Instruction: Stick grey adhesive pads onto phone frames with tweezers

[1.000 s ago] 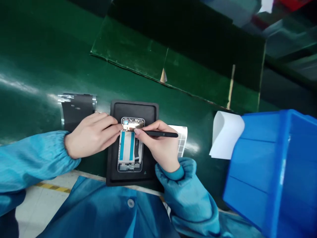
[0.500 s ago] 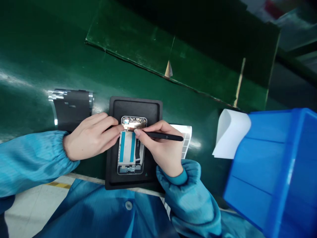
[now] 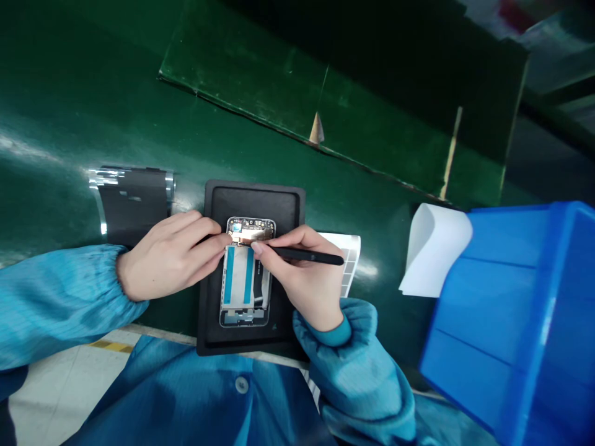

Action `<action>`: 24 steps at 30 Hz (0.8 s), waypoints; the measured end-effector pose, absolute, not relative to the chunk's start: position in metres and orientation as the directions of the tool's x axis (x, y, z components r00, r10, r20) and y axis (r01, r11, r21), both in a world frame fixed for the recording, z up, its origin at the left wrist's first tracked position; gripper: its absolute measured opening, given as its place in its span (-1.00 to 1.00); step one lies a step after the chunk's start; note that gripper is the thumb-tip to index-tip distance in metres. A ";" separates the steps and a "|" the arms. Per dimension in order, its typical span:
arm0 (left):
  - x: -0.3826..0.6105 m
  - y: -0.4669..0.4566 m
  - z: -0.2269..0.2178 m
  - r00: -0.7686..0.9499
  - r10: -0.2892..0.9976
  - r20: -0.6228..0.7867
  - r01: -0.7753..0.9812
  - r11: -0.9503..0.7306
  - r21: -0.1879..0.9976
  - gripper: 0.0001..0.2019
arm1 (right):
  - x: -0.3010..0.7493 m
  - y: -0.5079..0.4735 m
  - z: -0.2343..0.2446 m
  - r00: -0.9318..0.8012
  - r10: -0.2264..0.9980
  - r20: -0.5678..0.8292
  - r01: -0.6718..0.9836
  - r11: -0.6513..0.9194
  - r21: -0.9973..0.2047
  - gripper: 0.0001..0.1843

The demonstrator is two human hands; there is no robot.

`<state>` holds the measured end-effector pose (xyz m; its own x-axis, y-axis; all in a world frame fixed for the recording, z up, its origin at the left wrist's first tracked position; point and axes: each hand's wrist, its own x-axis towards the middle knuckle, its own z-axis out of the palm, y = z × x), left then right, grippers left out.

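Note:
An opened smartphone point(image 3: 239, 279) lies in a black tray point(image 3: 255, 197), its circuit board bared at the top and two blue strips running down its middle. My left hand point(image 3: 174, 255) comes in from the left with fingers curled together, the fingertips on the phone's upper left edge. In my right hand point(image 3: 307, 272) are slim black tweezers point(image 3: 309, 254), held like a pen. Their thin tip points left onto the lower edge of the board, close to my left fingertips. Exactly what the tip touches is too small to make out.
Dark flat sheets with shiny edges point(image 3: 134, 201) lie left of the tray. A printed white sheet point(image 3: 352, 248) sits partly under my right hand. Farther right are a folded white paper point(image 3: 432, 251) and a blue bin point(image 3: 483, 279). A raised green panel point(image 3: 260, 80) spans the back.

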<state>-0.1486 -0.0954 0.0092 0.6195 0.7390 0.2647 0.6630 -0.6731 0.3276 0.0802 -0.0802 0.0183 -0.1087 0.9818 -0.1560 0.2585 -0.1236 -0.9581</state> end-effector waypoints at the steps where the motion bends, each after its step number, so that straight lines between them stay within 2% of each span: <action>1: -0.149 -0.095 0.009 0.619 0.739 0.266 0.662 -0.673 0.330 -0.80 | 0.080 -0.080 0.018 -0.109 0.983 -0.149 0.260 -0.116 -0.958 -0.75; 18: -0.149 -0.096 0.009 0.624 0.737 0.260 0.666 -0.676 0.316 -0.79 | 0.081 -0.081 0.017 -0.111 0.987 -0.119 0.291 -0.082 -0.953 -0.79; 24: -0.150 -0.096 0.012 0.701 0.694 0.161 0.665 -0.719 0.202 -0.70 | 0.081 -0.082 0.016 -0.105 0.987 -0.118 0.319 -0.079 -0.944 -0.79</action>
